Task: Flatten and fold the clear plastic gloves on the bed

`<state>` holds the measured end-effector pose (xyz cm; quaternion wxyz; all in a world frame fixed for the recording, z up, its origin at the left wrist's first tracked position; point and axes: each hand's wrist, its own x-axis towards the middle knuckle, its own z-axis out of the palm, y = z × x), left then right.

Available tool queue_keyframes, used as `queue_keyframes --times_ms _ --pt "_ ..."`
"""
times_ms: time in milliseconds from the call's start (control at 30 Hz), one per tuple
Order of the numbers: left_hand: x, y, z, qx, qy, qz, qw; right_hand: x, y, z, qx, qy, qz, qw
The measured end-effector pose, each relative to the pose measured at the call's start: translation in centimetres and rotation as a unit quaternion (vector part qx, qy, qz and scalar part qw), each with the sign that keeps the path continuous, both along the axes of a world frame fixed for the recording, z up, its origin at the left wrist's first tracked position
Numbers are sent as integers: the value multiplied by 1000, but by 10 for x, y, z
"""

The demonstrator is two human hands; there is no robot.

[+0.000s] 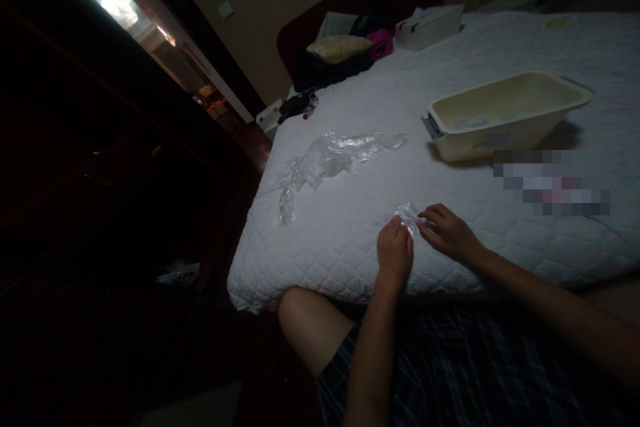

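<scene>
Near the front edge of the white quilted bed (320, 247), both my hands are on a small crumpled clear plastic bag (407, 212). My left hand (395, 247) pinches its near left side, with the fingers closed. From the right, my right hand (447, 232) grips its other side between thumb and fingers. My fingers hide part of the plastic. Farther off to the left, a long crumpled stretch of clear plastic bags (330, 157) lies flat on the bed, apart from my hands.
A cream plastic bin (505, 127) with grey handles stands on the bed at right, some clear plastic inside. Beside it is a blurred-out patch. A white box (430, 27), a beige pillow (340, 48) and dark clothes lie toward the headboard (295, 30).
</scene>
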<state>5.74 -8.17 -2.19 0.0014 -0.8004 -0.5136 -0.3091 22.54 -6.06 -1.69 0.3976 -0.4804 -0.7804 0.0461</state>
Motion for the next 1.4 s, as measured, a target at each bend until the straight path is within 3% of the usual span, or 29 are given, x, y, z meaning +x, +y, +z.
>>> queue_keyframes --times_ms 233,567,833,1100,1400 --pt "1 -2 5 -31 34 24 999 -3 -8 -2 69 -83 101 989" --pt "2 0 -1 -22 87 44 995 -7 3 -6 15 -62 58 996" --pt "1 1 -5 -15 79 48 996 -2 5 -10 24 -106 84 990" --pt "1 1 -2 -26 87 48 995 -3 -3 -2 63 -80 84 991" --pt "-2 -1 4 -73 10 31 997 -4 0 -6 73 -99 76 989"
